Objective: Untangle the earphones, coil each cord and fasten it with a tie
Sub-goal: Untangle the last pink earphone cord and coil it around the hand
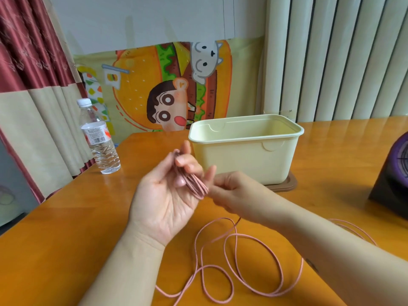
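Item: pink cord [254,263], thin, round in section, matte, apparently fabric-braided though the weave is too fine to confirm. Several turns of it are lying gathered into a flat, narrow coil [194,183], and the remainder is trailing in loose overlapping loops across the tabletop toward the near edge and under the right forearm.

Left hand [164,202]: palm is facing up, raised above the table. The thumb is pressing down on the upper part of the coil, pinning it against the extended fingers, so the grip is closing on the coil. The coil is running diagonally across the fingers, its lower end sticking out past them toward the right hand.

Right hand [234,191]: knuckles are facing up, fingers curled inward just beside the lower end of the coil. The fingertips are hidden behind the hand, so whether they are pinching the cord cannot be told.

Table [66,228]: glossy orange-brown wood grain, reflecting light.

Storage box [247,160]: pale yellow plastic, rectangular with rounded corners and a lipped rim, lidless, sitting on a brown base [284,186] behind the hands.

Water bottle [99,138]: clear ribbed plastic, white cap, printed label, standing upright at the far left of the table.

Dark rounded object [393,180]: purple and black, cut off by the right edge, resting on the table.
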A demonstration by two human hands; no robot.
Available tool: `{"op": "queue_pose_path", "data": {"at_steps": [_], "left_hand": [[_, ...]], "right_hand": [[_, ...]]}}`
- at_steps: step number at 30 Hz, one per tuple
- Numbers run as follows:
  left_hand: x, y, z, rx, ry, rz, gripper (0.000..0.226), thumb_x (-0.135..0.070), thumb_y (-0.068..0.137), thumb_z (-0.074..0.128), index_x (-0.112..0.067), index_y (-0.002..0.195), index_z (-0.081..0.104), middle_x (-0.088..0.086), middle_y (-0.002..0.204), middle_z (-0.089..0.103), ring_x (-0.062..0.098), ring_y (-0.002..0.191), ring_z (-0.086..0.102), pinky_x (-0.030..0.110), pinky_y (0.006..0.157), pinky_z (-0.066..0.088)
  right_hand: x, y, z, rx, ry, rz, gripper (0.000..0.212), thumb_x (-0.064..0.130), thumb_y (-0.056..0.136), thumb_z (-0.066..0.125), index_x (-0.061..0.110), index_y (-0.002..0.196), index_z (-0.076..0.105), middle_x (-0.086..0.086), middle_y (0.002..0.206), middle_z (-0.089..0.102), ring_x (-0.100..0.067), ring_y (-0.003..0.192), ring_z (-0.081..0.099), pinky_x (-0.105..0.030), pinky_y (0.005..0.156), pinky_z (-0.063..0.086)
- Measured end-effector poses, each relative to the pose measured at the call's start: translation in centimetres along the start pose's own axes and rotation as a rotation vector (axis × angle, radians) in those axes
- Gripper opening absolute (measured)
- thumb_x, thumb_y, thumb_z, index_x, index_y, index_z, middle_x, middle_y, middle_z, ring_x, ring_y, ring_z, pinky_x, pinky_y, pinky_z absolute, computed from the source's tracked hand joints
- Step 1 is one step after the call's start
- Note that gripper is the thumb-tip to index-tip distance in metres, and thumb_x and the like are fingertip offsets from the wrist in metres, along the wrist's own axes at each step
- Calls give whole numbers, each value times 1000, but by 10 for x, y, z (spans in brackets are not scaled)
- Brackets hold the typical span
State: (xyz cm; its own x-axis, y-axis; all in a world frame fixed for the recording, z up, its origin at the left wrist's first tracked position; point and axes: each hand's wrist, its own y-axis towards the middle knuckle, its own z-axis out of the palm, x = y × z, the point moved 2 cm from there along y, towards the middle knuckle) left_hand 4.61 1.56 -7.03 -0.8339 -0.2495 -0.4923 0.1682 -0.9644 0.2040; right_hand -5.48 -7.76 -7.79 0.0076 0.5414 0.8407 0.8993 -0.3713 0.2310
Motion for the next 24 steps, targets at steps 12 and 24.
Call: {"op": "queue_pose_path", "data": {"at_steps": [12,24], "left_hand": [[5,5,-10,-207,832,220,39,-31,99,33,-7,103,64,6,79,68,15,71,64,28,66,55],[21,-7,4,30,1006,-156,40,-37,89,39,-20,82,74,4,65,65,28,69,47,46,90,42]], "right_hand": [[39,-10,-28,184,314,-33,26,31,86,53,10,80,67,6,49,43,-4,43,33,-11,42,27],[35,-8,-43,-160,-125,-124,31,47,79,59,21,63,64,11,43,26,-6,44,24,-16,42,19]]}}
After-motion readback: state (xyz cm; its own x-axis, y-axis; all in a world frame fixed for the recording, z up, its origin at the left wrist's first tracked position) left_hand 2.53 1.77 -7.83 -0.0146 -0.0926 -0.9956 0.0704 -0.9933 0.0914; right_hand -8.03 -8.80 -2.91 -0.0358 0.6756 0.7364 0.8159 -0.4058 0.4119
